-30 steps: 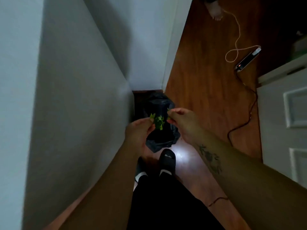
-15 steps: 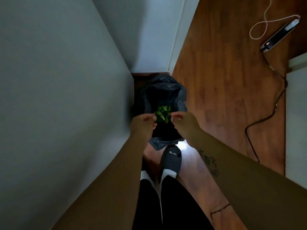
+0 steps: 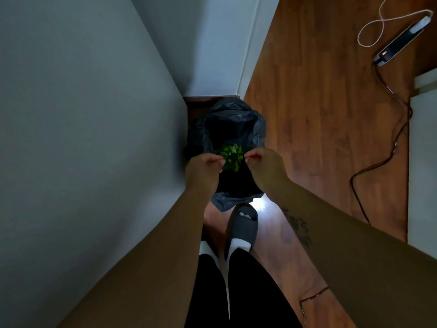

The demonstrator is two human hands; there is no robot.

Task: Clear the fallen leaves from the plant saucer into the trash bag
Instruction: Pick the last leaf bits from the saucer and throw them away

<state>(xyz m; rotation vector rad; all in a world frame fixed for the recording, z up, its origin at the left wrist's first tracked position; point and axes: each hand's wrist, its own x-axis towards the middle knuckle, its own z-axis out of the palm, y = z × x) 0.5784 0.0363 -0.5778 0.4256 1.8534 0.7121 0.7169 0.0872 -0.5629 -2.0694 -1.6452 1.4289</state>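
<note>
A black trash bag stands open on the floor in the corner by the wall. Over its mouth sits a small bunch of green leaves. My left hand is on the bunch's left side, with its fingertips pinched against the leaves. My right hand is on the right side, its fingers pinched at the bunch's edge. Both hands hover above the bag's near half. No plant saucer is in sight.
A grey wall runs close along the left. My feet in dark slippers stand just before the bag on the wooden floor. A power strip and its cables lie at the far right, beside a white cabinet.
The view has moved closer over the bag. Both hands have moved forward with the leaves, from the bag's near edge to over its opening. The leaf bunch looks more spread out.
</note>
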